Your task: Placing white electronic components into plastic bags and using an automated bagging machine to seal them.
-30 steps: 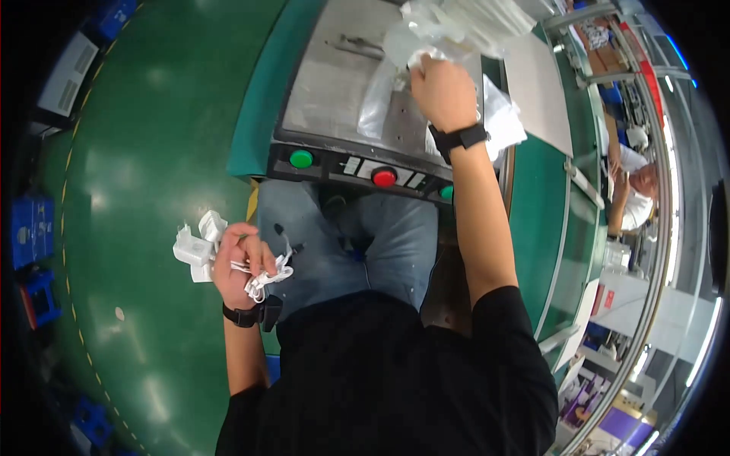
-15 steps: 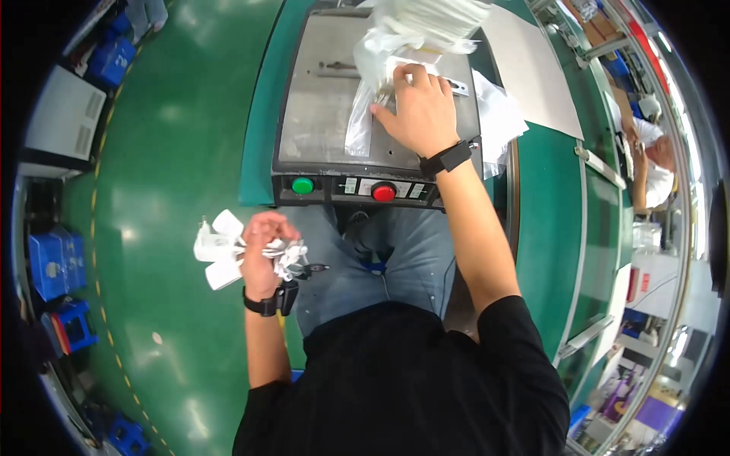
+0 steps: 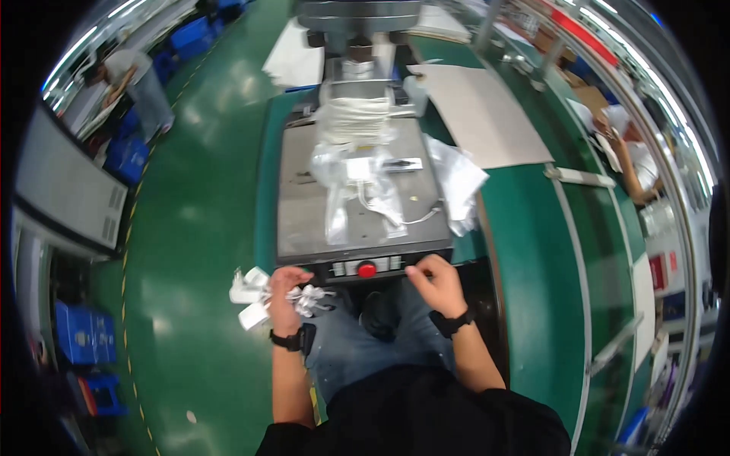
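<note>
My left hand [image 3: 285, 295] is closed around a bunch of white power adapters [image 3: 255, 315] with coiled white cables [image 3: 308, 301]. Its fingertips are by the left end of the machine's front panel, where they cover the green button. My right hand [image 3: 439, 283] appears empty, thumb apart from the bent fingers, at the panel's right end. Between the hands is a red button [image 3: 366, 270]. On the grey machine bed [image 3: 300, 216] another white adapter [image 3: 360, 169] lies on clear plastic bags [image 3: 334, 213], its cable [image 3: 372, 204] trailing right. Behind it is a stack of bags [image 3: 357, 118].
A machine head [image 3: 360, 19] stands over the bed's far end. White bags [image 3: 455, 186] lie at the bed's right, beside a green bench with a pale board [image 3: 490, 114]. Blue crates [image 3: 85, 333] line the left aisle. Other people work at far left and right.
My right hand has left the bags on the bed and come back to the front panel's right end. My left hand has moved up to the panel with the adapters. The view has tilted upward.
</note>
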The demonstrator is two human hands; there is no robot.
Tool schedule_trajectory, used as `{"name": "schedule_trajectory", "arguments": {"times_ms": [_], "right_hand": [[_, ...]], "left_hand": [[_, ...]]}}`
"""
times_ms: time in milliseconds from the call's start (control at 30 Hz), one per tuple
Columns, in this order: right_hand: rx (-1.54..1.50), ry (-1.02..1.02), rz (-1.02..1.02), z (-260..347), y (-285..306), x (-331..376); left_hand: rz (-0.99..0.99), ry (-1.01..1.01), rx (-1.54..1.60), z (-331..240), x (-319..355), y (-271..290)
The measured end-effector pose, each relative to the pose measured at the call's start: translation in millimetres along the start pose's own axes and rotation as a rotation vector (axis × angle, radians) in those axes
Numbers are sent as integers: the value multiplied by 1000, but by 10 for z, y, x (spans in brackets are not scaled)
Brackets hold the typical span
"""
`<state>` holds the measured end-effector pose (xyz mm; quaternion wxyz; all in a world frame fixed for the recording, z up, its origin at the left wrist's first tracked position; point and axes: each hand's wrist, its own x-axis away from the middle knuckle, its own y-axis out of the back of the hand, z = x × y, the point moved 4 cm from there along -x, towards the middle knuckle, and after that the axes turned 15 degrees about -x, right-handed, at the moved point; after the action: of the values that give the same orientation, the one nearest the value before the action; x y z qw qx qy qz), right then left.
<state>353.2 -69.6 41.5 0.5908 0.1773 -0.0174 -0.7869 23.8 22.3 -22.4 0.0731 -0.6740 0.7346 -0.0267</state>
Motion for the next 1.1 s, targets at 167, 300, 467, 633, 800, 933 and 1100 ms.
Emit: {"name": "schedule_trajectory", "arguments": {"times_ms": [167,300,467,633,800,933,1100], "right_hand": [[195,23,188,182,-153,-104],[106,121,523,1064,-263,-206],[-46,521,772,1945,-410,-171],[-25,718,901,2380,-56,-118],[-75,720,858,2229,652,-160],[99,653,737,2140,817,-343],[194,642,773,2049,820,-309]], "left_hand": [[5,-54,-80,-41,-49,105],[74,-37,-61,-273,40,-101],[136,39,-33,-589,340,-569],[247,90,108,-824,352,-823],[377,73,282,-996,27,-1131],[287,121,243,-878,-403,-1303],[196,213,149,-723,-900,-1442]]}}
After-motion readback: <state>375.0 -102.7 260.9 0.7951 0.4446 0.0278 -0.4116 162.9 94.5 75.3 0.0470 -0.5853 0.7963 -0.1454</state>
